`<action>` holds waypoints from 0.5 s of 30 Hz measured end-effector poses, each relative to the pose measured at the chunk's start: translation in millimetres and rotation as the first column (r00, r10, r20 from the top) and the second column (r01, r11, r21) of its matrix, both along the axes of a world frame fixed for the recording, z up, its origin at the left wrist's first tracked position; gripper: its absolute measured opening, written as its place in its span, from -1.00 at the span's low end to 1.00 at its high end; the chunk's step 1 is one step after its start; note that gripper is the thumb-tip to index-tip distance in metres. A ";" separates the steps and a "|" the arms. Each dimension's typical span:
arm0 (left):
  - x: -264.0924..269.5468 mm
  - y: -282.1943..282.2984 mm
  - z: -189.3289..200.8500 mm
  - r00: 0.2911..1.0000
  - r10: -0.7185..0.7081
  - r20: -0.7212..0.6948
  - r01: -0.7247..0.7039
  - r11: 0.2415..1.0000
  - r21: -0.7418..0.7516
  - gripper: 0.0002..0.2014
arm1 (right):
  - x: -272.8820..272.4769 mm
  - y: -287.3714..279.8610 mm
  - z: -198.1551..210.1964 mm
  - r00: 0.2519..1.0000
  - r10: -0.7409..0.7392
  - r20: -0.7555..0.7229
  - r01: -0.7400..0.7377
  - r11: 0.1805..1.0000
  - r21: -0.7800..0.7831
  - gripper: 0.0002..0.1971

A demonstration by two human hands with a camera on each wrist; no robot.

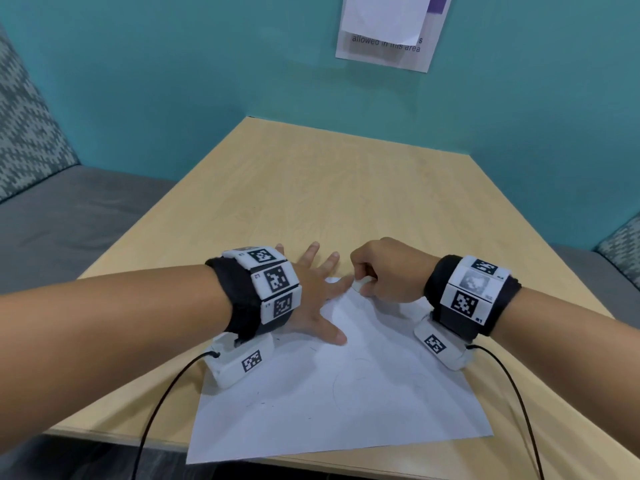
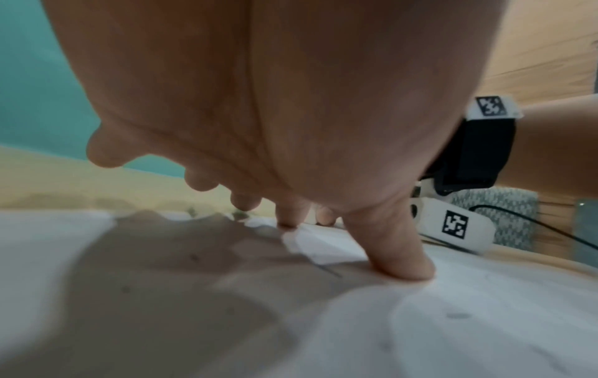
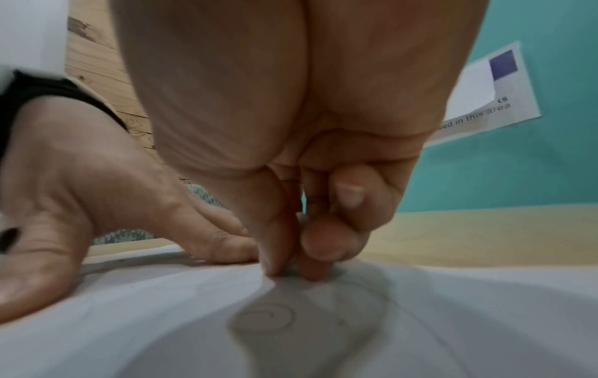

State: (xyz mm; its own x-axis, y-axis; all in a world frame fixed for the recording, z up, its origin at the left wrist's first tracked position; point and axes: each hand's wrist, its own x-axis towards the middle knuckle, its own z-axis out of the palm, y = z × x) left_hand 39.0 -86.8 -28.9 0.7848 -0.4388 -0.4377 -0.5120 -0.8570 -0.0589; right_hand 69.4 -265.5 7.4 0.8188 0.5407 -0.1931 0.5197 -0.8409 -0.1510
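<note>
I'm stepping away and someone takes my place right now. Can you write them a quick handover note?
The left hand is open, fingers spread, pressing the white sheet flat on the table.
The right hand pinches a small white piece, likely an eraser, tip down on the sheet near its far corner, beside the left fingers.
Done: how much has been rubbed out cannot be told.
Left: faint pencil lines cross the middle of the sheet, and a spiral lies just in front of the right hand. These probably need erasing.
</note>
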 end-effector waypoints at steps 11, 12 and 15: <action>0.4 -0.9 -4.3 0.999 0.042 0.031 -0.042 0.999 -0.004 0.04 | -4.5 -1.8 5.5 0.999 0.032 -0.012 -0.032 0.999 -0.008 -0.92; 0.0 -1.1 -2.8 0.999 0.039 0.022 -0.039 0.999 -0.010 0.03 | -11.6 2.3 3.5 0.996 0.077 -0.032 -0.077 0.997 -0.006 -0.91; 0.2 -1.3 -0.8 1.000 0.031 0.001 -0.031 0.999 -0.017 0.00 | -24.2 6.2 -1.5 0.984 0.147 -0.097 -0.149 0.989 -0.005 -0.93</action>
State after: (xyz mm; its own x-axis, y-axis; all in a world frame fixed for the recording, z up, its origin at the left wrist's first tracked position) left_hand 39.2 -88.0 -29.7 0.7984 -0.4222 -0.4293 -0.4855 -0.8731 -0.0444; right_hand 45.2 -259.3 5.9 0.7073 0.6517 -0.2740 0.6221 -0.7578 -0.1965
